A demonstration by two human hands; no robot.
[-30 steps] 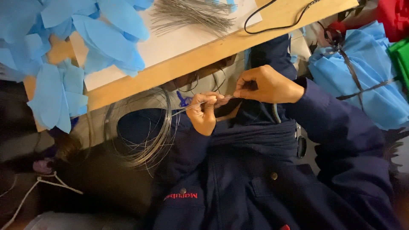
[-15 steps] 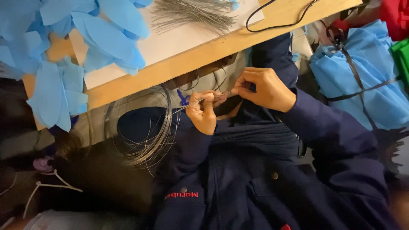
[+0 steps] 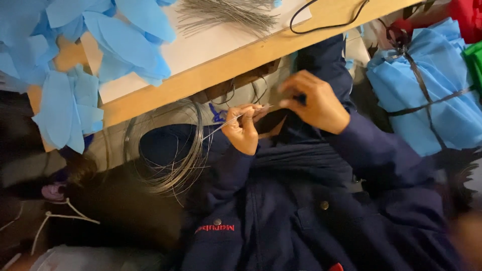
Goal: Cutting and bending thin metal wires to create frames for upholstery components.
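2 hands working at chest: left hand [image 3: 244,131] pinching thin wire [image 3: 221,125], right hand [image 3: 316,103] now lifting apart, grip clenching wire's far end. Wire coil [image 3: 168,150] hanging beside lap. Beyond, worktop [image 3: 216,75] carrying blue cut pieces [image 3: 125,35], cut wire bundle [image 3: 226,12].

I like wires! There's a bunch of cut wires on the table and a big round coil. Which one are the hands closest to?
The round coil of wire. The left hand pinches a strand leading from it, below the table edge.
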